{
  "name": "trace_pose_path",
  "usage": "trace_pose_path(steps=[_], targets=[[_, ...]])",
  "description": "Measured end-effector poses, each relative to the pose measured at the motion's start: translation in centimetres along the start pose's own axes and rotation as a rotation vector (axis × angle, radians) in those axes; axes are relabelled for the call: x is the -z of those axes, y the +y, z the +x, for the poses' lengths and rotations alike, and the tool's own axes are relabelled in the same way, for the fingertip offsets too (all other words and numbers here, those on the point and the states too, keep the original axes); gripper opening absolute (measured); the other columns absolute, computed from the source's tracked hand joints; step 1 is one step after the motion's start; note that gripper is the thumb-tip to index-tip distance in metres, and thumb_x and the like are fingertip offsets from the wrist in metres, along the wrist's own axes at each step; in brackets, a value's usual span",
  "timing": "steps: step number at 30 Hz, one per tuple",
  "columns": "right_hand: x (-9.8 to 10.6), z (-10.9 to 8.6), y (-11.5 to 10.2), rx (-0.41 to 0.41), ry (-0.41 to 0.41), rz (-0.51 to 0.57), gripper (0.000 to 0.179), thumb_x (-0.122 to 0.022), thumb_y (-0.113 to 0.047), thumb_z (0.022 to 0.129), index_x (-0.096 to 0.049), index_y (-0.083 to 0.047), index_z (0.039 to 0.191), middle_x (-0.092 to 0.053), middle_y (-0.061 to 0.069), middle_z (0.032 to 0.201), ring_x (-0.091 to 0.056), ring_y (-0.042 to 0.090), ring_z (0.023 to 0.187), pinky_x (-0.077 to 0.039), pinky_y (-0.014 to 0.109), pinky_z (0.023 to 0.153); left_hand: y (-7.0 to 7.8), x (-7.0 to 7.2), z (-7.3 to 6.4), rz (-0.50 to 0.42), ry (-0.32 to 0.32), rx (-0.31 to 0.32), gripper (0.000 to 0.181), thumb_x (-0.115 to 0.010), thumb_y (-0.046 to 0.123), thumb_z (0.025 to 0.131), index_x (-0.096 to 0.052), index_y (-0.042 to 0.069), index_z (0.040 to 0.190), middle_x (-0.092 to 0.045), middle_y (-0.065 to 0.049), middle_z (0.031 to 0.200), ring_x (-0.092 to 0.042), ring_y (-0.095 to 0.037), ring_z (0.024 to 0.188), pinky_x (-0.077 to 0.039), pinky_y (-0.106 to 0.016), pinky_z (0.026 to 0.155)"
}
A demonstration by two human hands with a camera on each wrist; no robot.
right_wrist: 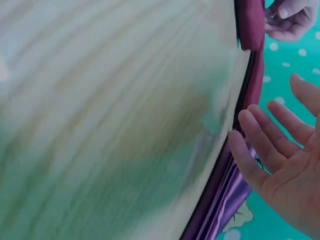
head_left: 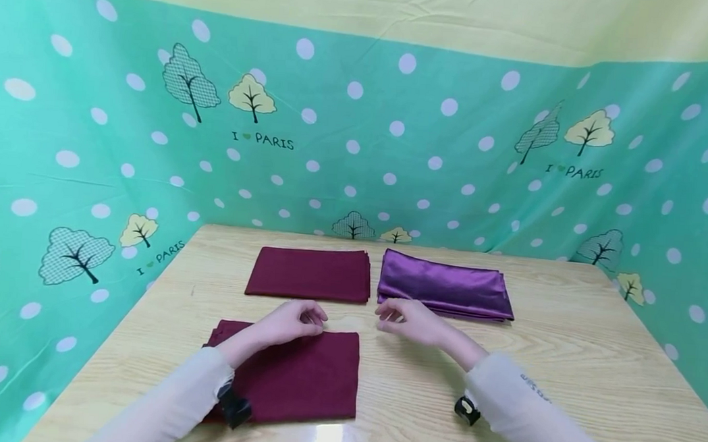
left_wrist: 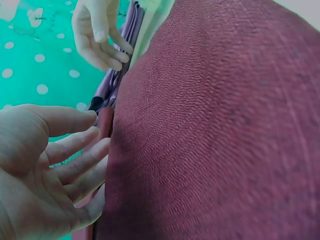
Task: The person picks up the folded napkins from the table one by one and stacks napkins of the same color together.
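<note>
A folded dark red cloth [head_left: 302,377] lies at the front left of the table, with my left hand [head_left: 296,320] over its far edge. The fingers of that hand are loosely bent and hold nothing. Beyond it lies a second folded dark red cloth [head_left: 309,274]. To the right of that one is a folded shiny purple cloth [head_left: 444,286], several layers thick. My right hand [head_left: 407,319] hovers by the purple cloth's near left corner, its fingers relaxed around nothing. In the right wrist view the right hand [right_wrist: 285,150] has its fingers spread apart.
The wooden table [head_left: 538,394] has a pale grain and a bright reflection at its front edge. A green dotted curtain [head_left: 359,133] printed with trees encloses the back and sides. Each wrist carries a black camera [head_left: 233,406].
</note>
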State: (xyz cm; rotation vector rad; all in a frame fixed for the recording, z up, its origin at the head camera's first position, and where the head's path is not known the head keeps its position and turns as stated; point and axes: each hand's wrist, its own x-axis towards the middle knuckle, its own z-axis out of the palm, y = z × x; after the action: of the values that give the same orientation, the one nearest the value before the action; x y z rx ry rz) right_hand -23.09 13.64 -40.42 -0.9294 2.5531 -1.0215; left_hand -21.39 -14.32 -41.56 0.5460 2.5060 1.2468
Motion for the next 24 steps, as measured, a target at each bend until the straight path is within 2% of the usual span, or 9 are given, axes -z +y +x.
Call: trace_pose_path(steps=[5, 9, 17, 24], targets=[[-1.0, 0.2, -0.2, 0.001, -0.031, 0.026, 0.043, -0.063, -0.032, 0.084, -0.057, 0.000, 0.113, -0.063, 0.006, 0.099, -0.059, 0.018, 0.093, -0.048, 0.031, 0.083, -0.6, 0.3, -0.4, 0.024, 0.018, -0.010, 0.020, -0.066, 0.011, 0.080, -0.063, 0.003, 0.098, -0.063, -0.001, 0.087, -0.056, -0.012, 0.080, -0.046, -0.026, 0.067], [-1.5, 0.4, -0.5, -0.008, -0.047, 0.000, 0.044, -0.064, -0.034, 0.083, -0.057, -0.002, 0.113, -0.062, 0.005, 0.099, -0.059, 0.017, 0.092, -0.048, 0.029, 0.083, -1.0, 0.6, -0.8, 0.037, 0.020, -0.010, 0.020, -0.067, 0.009, 0.079, -0.062, 0.002, 0.097, -0.063, -0.002, 0.088, -0.057, -0.013, 0.081, -0.046, -0.026, 0.069], [-2.7, 1.2, -1.4, 0.012, -0.065, -0.011, 0.036, -0.065, -0.023, 0.083, -0.057, -0.002, 0.111, -0.062, 0.006, 0.100, -0.060, 0.015, 0.088, -0.048, 0.026, 0.079, -1.4, 1.5, -1.7, 0.100, 0.006, 0.011, 0.019, -0.067, 0.010, 0.079, -0.062, 0.005, 0.097, -0.062, 0.000, 0.089, -0.056, -0.012, 0.082, -0.045, -0.027, 0.072], [-3.3, 1.6, -2.0, 0.012, -0.050, -0.010, 0.035, -0.068, -0.017, 0.080, -0.058, -0.001, 0.110, -0.064, 0.007, 0.098, -0.060, 0.015, 0.084, -0.048, 0.025, 0.075, -1.9, 2.3, -2.3, 0.141, 0.005, -0.006, 0.019, -0.066, 0.010, 0.079, -0.063, 0.004, 0.097, -0.064, -0.002, 0.091, -0.058, -0.014, 0.086, -0.045, -0.028, 0.075]])
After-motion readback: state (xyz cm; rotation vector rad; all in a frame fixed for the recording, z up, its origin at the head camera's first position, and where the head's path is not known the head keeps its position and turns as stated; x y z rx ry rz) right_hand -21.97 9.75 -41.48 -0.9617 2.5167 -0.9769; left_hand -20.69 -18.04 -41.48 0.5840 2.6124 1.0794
